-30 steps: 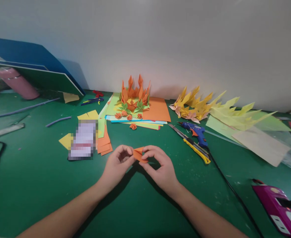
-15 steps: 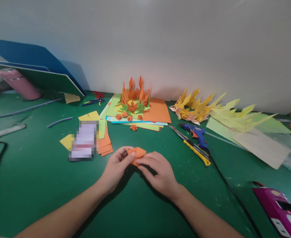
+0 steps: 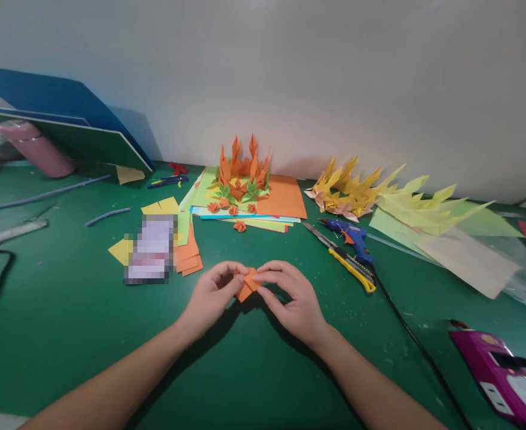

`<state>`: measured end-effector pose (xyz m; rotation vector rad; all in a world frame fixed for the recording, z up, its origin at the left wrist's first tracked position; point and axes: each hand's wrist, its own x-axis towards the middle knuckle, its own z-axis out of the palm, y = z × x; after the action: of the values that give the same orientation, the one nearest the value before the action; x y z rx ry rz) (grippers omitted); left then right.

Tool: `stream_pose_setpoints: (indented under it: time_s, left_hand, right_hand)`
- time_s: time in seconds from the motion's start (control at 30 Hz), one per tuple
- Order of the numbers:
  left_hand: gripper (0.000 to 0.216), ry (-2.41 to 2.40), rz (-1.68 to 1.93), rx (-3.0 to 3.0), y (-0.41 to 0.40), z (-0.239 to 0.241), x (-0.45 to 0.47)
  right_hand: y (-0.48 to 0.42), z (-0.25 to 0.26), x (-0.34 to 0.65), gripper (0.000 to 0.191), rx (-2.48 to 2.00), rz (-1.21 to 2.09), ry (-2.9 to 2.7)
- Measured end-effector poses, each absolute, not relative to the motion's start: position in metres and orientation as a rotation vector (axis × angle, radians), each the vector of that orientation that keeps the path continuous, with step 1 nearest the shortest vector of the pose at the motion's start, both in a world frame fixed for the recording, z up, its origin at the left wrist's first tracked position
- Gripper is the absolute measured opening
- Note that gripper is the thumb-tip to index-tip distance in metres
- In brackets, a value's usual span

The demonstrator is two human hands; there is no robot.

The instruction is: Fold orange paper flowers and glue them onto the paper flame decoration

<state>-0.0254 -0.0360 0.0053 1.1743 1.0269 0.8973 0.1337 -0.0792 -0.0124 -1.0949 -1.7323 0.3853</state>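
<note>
A small piece of folded orange paper is held between my two hands, above the green tabletop. My left hand pinches its left side, with the thumb on top. From the right, my right hand grips the paper's edge between thumb and fingers. Beyond the hands lie several little orange paper roses. Behind them an orange folded-paper crown with green leaves stands on a stack of coloured sheets.
To the left, a blurred-out phone lies over yellow and orange paper squares. On the right are a yellow utility knife, a blue glue gun with its black cord, a yellow paper crown and a purple power strip.
The orange paper has turned in my fingers and shows a different face with a lower corner pointing down. My right fingers have shifted along its edge. The view has moved slightly.
</note>
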Motion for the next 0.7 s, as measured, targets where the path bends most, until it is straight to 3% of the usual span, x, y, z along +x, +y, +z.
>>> stream_pose_setpoints:
  time_s: [0.3,0.7]
  left_hand:
    - [0.022,0.961,0.871,1.086,-0.038,0.006,-0.028]
    - [0.029,0.866,0.893,1.078,-0.036,-0.003,-0.025]
  right_hand:
    - [-0.076,-0.02,0.133,0.022,-1.074,0.716,-1.472]
    - [-0.075,-0.023,0.132,0.02,-1.021,0.898,-1.373]
